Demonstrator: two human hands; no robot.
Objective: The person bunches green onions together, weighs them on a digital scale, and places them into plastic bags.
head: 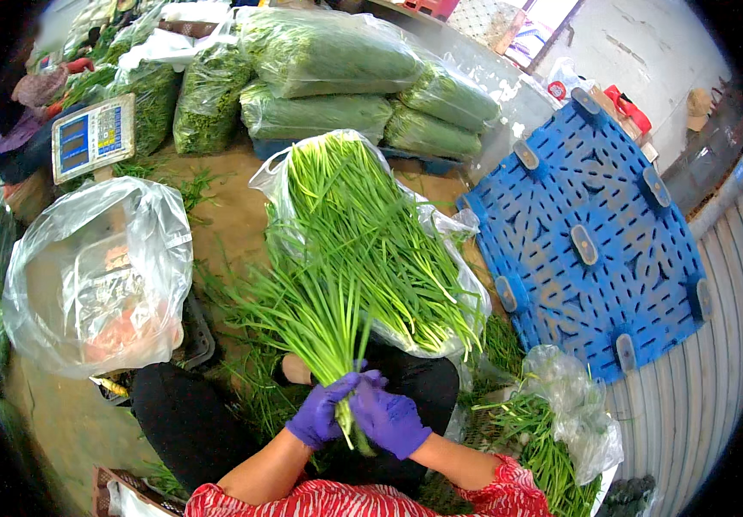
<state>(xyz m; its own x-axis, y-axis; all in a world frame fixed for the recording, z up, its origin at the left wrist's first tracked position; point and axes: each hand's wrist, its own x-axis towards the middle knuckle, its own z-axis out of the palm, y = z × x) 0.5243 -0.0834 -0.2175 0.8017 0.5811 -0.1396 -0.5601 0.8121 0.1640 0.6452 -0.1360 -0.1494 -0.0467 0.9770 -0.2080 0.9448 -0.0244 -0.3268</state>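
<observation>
My left hand, in a purple glove, is closed around the lower stems of a bunch of Chinese chives. The long green leaves fan up and to the left, and the pale stem ends poke out below the hand. Pressed against the right side of this bunch, my right hand, gloved alike, has its fingers curled on the stems; its fingertips are partly hidden. Just beyond the hands lies a large heap of Chinese chives on a clear plastic bag.
A blue plastic pallet leans at right, near loose chives. At left stand an open plastic bag and a digital scale. Bagged greens are stacked behind. A person sits at far left.
</observation>
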